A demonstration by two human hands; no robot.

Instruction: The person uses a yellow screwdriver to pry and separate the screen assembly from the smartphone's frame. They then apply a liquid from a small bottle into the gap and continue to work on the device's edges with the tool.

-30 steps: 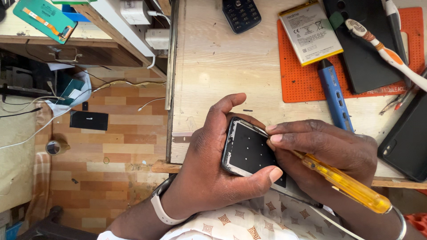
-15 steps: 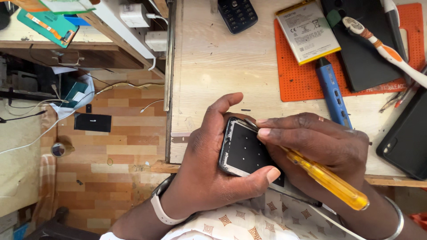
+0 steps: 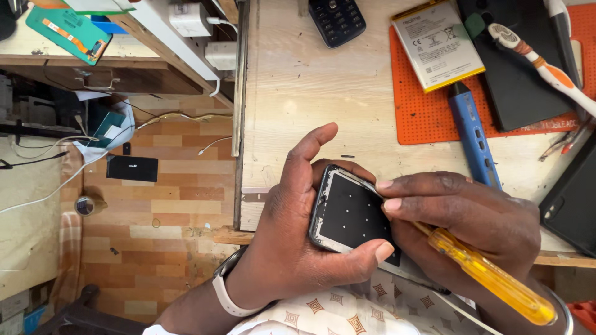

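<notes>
At the desk's near edge, two hands work on an opened phone.
Head view: the left hand (image 3: 298,248) cups the phone (image 3: 351,214), thumb pressed on its lower edge, fingers curled round its far side. The right hand (image 3: 462,217), just right of it, pinches a yellow-handled screwdriver (image 3: 490,276), fingertips touching the phone's right edge; the tip is hidden. Beyond the right hand lie a blue tool (image 3: 475,136), an orange mat (image 3: 428,111) and a battery (image 3: 437,43).

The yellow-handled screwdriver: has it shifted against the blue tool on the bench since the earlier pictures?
Yes, slightly. The yellow-handled screwdriver has drawn left along the phone's edge, away from the blue tool.
</notes>
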